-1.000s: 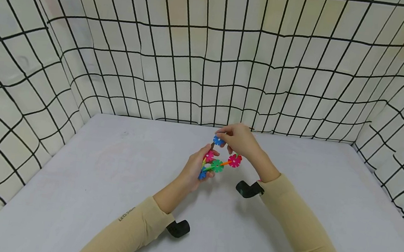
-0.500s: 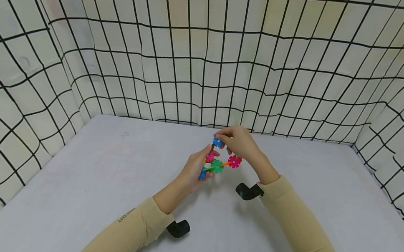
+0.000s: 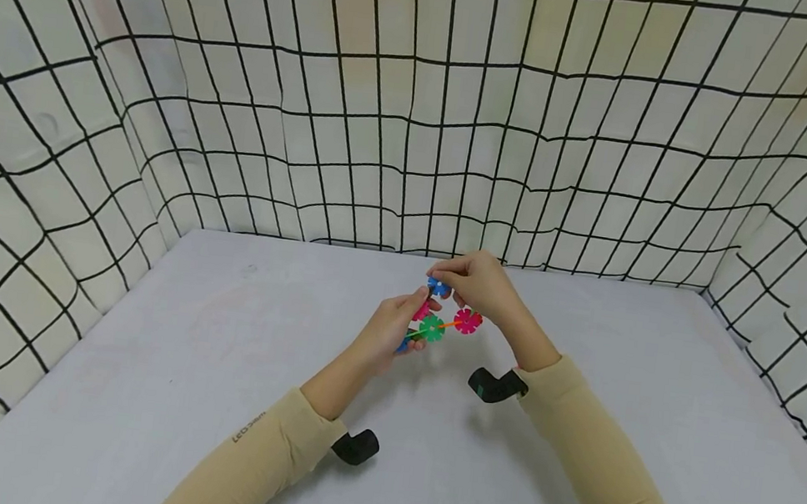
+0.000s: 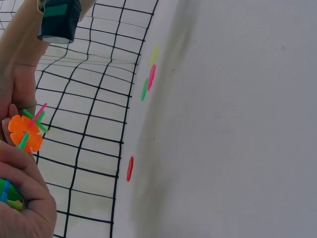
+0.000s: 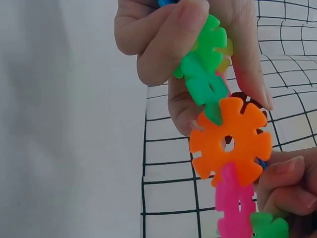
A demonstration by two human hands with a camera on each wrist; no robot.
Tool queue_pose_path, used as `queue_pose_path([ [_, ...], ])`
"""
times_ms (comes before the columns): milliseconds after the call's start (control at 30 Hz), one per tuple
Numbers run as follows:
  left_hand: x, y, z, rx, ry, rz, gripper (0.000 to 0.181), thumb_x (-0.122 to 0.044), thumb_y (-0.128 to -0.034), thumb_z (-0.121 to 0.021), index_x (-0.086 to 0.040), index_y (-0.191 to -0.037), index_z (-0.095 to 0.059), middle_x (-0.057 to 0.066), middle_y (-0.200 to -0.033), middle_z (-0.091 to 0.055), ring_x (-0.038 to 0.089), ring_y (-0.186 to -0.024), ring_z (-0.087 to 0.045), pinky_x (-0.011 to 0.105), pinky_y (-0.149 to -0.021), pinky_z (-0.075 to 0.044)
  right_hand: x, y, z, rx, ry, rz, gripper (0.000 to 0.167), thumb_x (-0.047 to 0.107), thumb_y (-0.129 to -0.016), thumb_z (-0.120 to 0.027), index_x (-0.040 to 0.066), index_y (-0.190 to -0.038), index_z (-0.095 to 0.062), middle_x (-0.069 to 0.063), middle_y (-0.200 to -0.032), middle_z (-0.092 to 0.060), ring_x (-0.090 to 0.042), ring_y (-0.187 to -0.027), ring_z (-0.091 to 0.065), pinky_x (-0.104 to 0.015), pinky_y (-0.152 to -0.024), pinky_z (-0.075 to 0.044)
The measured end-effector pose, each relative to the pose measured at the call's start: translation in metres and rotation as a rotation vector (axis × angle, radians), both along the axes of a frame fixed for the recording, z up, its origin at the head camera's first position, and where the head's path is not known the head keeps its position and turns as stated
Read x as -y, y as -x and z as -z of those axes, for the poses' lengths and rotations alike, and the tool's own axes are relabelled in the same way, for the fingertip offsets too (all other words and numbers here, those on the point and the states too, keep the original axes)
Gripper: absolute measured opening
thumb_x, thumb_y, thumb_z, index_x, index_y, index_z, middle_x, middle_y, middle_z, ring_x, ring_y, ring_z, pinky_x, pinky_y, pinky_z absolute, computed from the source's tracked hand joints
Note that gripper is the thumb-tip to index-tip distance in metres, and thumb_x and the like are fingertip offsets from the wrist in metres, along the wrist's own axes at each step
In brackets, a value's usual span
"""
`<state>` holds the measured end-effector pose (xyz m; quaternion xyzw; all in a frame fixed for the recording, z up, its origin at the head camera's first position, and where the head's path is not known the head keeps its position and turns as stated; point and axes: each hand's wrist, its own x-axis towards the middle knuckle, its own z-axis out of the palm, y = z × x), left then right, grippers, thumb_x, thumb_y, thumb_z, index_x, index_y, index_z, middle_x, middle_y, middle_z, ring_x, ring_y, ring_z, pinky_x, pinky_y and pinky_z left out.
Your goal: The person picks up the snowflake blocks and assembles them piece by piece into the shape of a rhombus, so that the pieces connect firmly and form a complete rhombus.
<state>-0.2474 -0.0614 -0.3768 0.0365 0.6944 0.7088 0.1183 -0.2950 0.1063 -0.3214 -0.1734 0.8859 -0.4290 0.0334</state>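
Two hands meet over a chain of notched plastic discs [image 3: 449, 324]: the left hand [image 3: 386, 330] grips its linked pieces, and the right hand [image 3: 482, 287] pinches a blue disc [image 3: 437, 286] at the left thumb's tip. Below and between them sits a green disc [image 3: 434, 334]; a pink disc [image 3: 468, 321] hangs just under the right hand. Beneath both lies a white table [image 3: 422, 473]; beyond rises a black-gridded wall [image 3: 419, 149].

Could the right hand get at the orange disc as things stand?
Probably: the orange disc is nearby, nothing visible between, though the right hand, pinching a blue disc, may need to release it first.
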Motion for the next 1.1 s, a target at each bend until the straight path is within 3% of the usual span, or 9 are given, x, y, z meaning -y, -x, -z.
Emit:
queue_pose_path([
  [100,-0.002,0.000,0.002,0.009,-0.011,-0.007,0.058,-0.047,-0.1103,-0.041,0.005,-0.125,-0.061,0.003,-0.076,-0.055,0.009,-0.052,-0.047,0.018,-0.051,-0.040,0.001,-0.002,-0.001,-0.021,-0.027,-0.004,0.021,0.015,-0.103,-0.065,0.004,-0.114,-0.078,-0.004,-0.059,-0.056,-0.013,-0.050,-0.047,-0.022,-0.046,-0.035],
  [333,-0.004,-0.001,0.006,0.035,-0.065,-0.025,0.054,-0.046,-0.1098,-0.042,0.002,-0.123,-0.062,0.004,-0.083,-0.058,0.010,-0.050,-0.050,0.018,-0.051,-0.042,0.002,-0.007,-0.009,-0.048,-0.134,-0.051,0.027,0.022,-0.103,-0.065,0.006,-0.122,-0.075,-0.005,-0.061,-0.057,-0.015,-0.047,-0.051,-0.024,-0.045,-0.038],
  [567,-0.003,-0.003,0.008,0.049,-0.056,-0.041,0.058,-0.051,-0.1088,-0.041,0.000,-0.127,-0.062,0.009,-0.101,-0.059,0.009,-0.049,-0.054,0.015,-0.050,-0.040,-0.003,-0.007,-0.011,-0.047,-0.153,-0.036,0.033,0.026,-0.103,-0.064,0.010,-0.132,-0.070,-0.010,-0.096,-0.067,-0.035,-0.058,-0.062,-0.025,-0.047,-0.039],
  [700,-0.003,-0.003,0.010,0.056,-0.054,-0.055,0.059,-0.052,-0.1088,-0.040,-0.002,-0.128,-0.062,0.011,-0.105,-0.058,0.009,-0.050,-0.055,0.015,-0.050,-0.040,-0.008,-0.008,-0.010,-0.051,-0.105,0.002,0.033,0.025,-0.104,-0.064,0.010,-0.133,-0.069,-0.012,-0.109,-0.068,-0.041,-0.064,-0.064,-0.025,-0.048,-0.039],
  [933,-0.001,0.000,0.010,0.047,-0.080,-0.090,0.055,-0.050,-0.1097,-0.038,-0.005,-0.130,-0.062,0.009,-0.099,-0.056,0.010,-0.049,-0.055,0.015,-0.050,-0.041,-0.031,-0.014,-0.012,-0.168,0.072,0.099,0.027,0.018,-0.104,-0.063,0.006,-0.128,-0.070,-0.012,-0.102,-0.073,-0.023,-0.054,-0.056,-0.026,-0.050,-0.040],
  [1100,0.001,0.000,0.010,0.057,-0.087,-0.111,0.057,-0.050,-0.1098,-0.038,-0.004,-0.134,-0.060,0.010,-0.098,-0.056,0.011,-0.049,-0.056,0.015,-0.051,-0.042,-0.052,-0.012,-0.007,-0.190,0.191,0.145,0.025,0.015,-0.104,-0.062,0.004,-0.125,-0.071,-0.015,-0.099,-0.072,-0.018,-0.053,-0.055,-0.025,-0.054,-0.046],
])
